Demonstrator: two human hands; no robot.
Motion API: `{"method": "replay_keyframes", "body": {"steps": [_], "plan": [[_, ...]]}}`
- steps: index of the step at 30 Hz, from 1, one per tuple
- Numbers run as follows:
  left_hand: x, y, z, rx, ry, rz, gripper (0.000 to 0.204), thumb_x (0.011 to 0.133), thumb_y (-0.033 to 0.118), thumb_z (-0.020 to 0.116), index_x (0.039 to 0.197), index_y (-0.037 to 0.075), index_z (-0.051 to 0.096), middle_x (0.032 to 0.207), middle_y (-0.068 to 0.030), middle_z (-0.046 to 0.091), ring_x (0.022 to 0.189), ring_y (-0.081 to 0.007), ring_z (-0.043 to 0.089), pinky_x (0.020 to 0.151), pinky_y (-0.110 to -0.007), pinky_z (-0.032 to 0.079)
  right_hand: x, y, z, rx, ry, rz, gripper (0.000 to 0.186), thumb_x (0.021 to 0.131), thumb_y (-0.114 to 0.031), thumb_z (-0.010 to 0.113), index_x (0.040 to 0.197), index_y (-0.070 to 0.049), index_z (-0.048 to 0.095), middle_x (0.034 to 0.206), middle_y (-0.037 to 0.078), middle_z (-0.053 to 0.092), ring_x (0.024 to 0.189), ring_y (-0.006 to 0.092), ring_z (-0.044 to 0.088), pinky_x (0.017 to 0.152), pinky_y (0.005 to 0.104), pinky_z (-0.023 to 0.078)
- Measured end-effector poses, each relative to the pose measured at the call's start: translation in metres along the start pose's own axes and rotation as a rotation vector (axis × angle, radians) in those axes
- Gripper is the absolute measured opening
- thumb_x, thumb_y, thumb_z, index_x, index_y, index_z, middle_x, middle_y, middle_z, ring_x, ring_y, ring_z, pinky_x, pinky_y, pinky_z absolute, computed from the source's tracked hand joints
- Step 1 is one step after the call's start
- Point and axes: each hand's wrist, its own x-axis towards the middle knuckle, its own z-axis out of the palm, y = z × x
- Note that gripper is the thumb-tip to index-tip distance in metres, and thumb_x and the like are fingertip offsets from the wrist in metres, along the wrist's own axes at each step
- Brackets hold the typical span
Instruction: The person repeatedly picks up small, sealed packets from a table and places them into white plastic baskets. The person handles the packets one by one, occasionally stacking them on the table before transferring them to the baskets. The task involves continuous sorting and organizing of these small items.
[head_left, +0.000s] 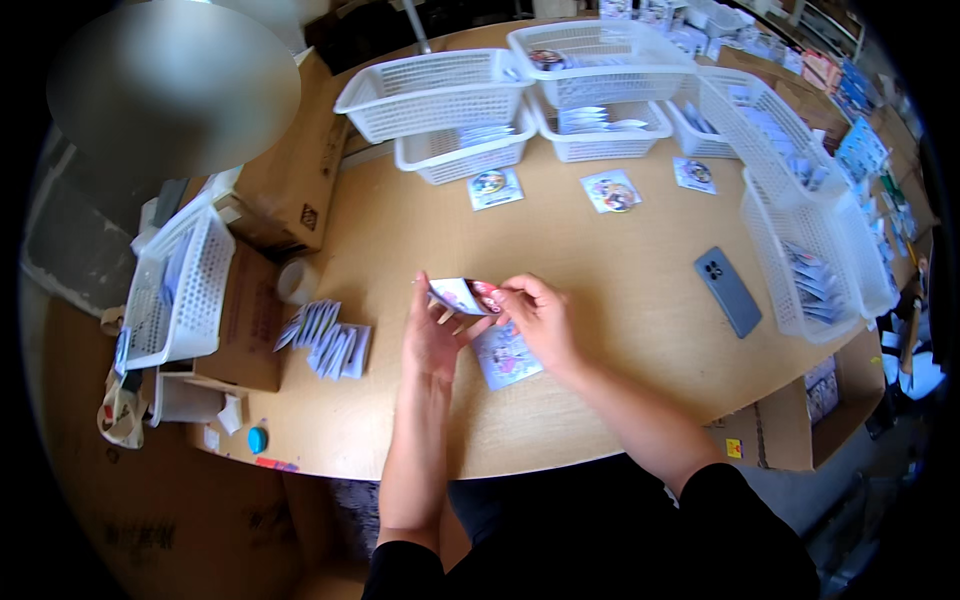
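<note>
White and red, the printed piece [455, 295] is pinched by your left hand [431, 338] and right hand [540, 318], left of the phone [728, 292], and uneven fingertip pressure could bend it or let it slip.
</note>
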Motion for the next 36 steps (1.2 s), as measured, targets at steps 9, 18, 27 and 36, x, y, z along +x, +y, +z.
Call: {"method": "replay_keyframes", "body": {"steps": [9,18,27,36], "plan": [[-0.008,-0.017,0.009,-0.056,-0.37,-0.06,0.067,0.117,0.067,0.045,0.145,0.009,0.065,0.136,-0.0118,0.07,0.122,-0.027,0.072,0.102,-0.041,0.062,-0.014,-0.065,-0.029,-0.785,-0.066,-0.553,0.032,0.103,-0.024,0.08,0.129,-0.008,0.069,0.106,0.011,0.081,0.078,0.0297,0.08,0.066,0.0406,0.063],[-0.029,-0.023,0.015,1.311,-0.612,0.63,0.099,0.079,0.031,0.098,0.164,0.007,0.053,0.171,-0.0262,0.048,0.158,-0.0432,0.046,0.129,-0.055,0.041,-0.071,-0.184,-0.239,-0.835,0.553,-0.021,0.036,0.101,-0.022,0.085,0.131,-0.006,0.073,0.093,0.009,0.081,0.068,0.0162,0.075,0.06,0.0341,0.057],[-0.026,-0.025,0.007,1.675,-0.734,0.551,0.105,0.06,0.021,0.104,0.157,0.013,0.063,0.173,-0.0257,0.044,0.158,-0.0451,0.044,0.128,-0.052,0.043,-0.061,-0.208,-0.533,-0.833,0.768,0.231,0.023,0.107,-0.012,0.07,0.123,0.001,0.081,0.083,0.012,0.079,0.061,0.0187,0.077,0.052,0.0329,0.06],[0.011,-0.027,-0.02,1.39,-0.697,0.519,0.112,0.058,0.003,0.097,0.162,0.007,0.055,0.157,-0.0206,0.06,0.145,-0.0417,0.057,0.125,-0.049,0.047,0.032,-0.113,-0.589,-0.894,0.512,0.538,0.024,0.098,-0.02,0.08,0.113,-0.002,0.085,0.096,0.017,0.083,0.076,0.025,0.081,0.066,0.038,0.064]]}}
